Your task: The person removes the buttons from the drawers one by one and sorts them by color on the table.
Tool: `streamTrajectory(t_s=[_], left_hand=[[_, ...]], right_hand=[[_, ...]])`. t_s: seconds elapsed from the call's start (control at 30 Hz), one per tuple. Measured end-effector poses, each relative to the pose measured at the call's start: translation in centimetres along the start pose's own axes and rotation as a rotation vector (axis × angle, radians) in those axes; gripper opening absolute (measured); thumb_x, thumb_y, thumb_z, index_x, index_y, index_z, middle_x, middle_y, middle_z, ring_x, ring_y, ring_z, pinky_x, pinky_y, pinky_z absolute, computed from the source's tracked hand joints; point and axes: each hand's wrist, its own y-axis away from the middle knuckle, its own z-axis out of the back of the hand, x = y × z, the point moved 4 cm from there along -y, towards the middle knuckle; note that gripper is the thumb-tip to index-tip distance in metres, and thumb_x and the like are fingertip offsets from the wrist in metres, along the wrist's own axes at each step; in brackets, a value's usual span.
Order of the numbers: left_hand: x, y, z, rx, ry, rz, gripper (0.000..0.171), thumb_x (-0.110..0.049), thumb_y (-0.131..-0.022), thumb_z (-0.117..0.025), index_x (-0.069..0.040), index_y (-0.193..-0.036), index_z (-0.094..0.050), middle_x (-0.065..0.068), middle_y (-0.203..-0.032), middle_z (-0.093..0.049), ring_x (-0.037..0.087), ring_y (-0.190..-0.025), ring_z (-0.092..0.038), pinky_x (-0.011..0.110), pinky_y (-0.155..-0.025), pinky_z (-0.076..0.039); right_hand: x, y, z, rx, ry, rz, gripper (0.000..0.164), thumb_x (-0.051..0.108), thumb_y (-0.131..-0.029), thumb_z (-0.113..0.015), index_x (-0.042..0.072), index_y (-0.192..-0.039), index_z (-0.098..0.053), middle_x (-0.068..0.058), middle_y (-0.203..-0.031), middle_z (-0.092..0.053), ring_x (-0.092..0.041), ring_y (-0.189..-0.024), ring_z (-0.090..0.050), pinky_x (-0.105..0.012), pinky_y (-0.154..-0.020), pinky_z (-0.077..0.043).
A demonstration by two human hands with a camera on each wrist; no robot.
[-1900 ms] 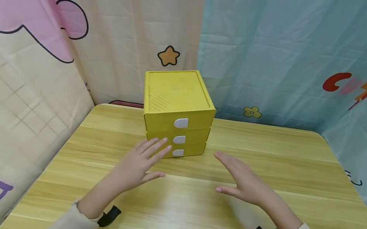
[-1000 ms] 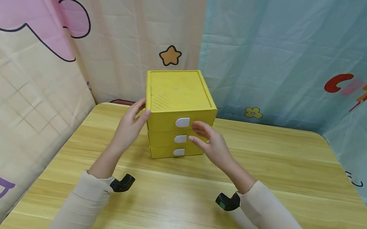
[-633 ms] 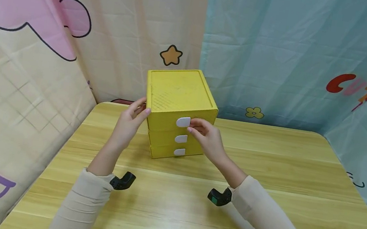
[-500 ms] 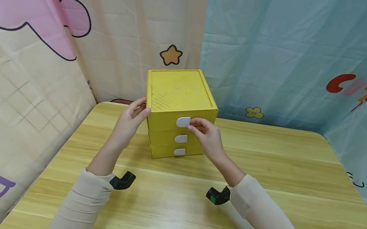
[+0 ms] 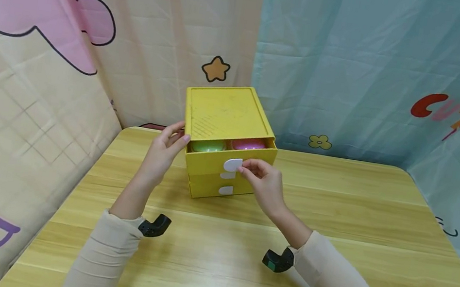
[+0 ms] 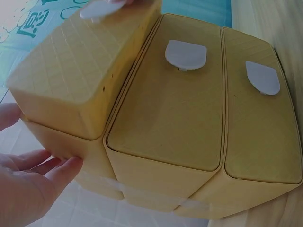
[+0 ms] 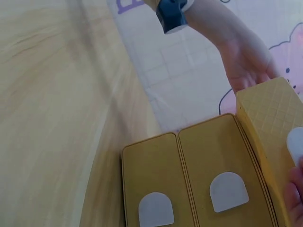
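A yellow cabinet point(image 5: 229, 114) with three stacked drawers stands at the back of the table. My right hand point(image 5: 266, 185) pinches the white handle point(image 5: 233, 165) of the top drawer point(image 5: 205, 161), which stands partly pulled out. Inside it, a green thing point(image 5: 208, 146) and a pink-purple thing point(image 5: 248, 143) show, both shiny; their kind is unclear. My left hand point(image 5: 159, 155) rests against the cabinet's left side, thumb at the top front corner. In the left wrist view its fingertips point(image 6: 68, 165) touch that side. The middle drawer point(image 6: 165, 109) and bottom drawer point(image 6: 262, 127) are closed.
The wooden table point(image 5: 213, 259) extends in front of the cabinet and to both sides. A printed curtain point(image 5: 333, 65) hangs close behind it and around the left and right. A black wrist camera point(image 5: 155, 225) sits on the left wrist, another camera point(image 5: 278, 259) on the right.
Both hands have come from over the table to the cabinet. My right hand has taken the top handle and drawn that drawer partly out towards me. My left hand has stayed on the side lately.
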Motion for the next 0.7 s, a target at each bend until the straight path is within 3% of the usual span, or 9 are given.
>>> streamTrajectory(t_s=[0.17, 0.4, 0.7], left_hand=[[0.1, 0.0, -0.1, 0.0, 0.018, -0.015, 0.06, -0.031, -0.091, -0.053, -0.003, -0.138, -0.029, 0.011, -0.139, -0.031, 0.019, -0.127, -0.029, 0.037, -0.101, -0.029], [0.1, 0.0, -0.1, 0.001, 0.023, -0.028, 0.059, -0.03, -0.091, -0.053, -0.003, -0.138, -0.029, 0.012, -0.139, -0.03, 0.019, -0.127, -0.029, 0.037, -0.101, -0.029], [0.2, 0.0, -0.1, -0.002, 0.017, -0.038, 0.058, -0.03, -0.091, -0.053, -0.003, -0.138, -0.031, 0.012, -0.137, -0.033, 0.02, -0.126, -0.031, 0.038, -0.101, -0.029]], right_hand=[[0.5, 1.4, 0.5, 0.007, 0.019, -0.009, 0.007, 0.0, -0.08, -0.065, -0.007, -0.084, -0.064, -0.013, -0.074, -0.063, -0.029, -0.067, -0.057, -0.019, -0.06, -0.048], [1.4, 3.3, 0.9, 0.016, 0.002, -0.002, 0.005, -0.004, -0.079, -0.065, -0.007, -0.083, -0.064, -0.015, -0.074, -0.063, -0.029, -0.067, -0.059, -0.024, -0.064, -0.051], [2.2, 5.4, 1.6, 0.0, 0.044, 0.009, 0.007, -0.006, -0.076, -0.067, -0.005, -0.082, -0.065, -0.009, -0.074, -0.064, -0.016, -0.066, -0.06, -0.025, -0.063, -0.052]])
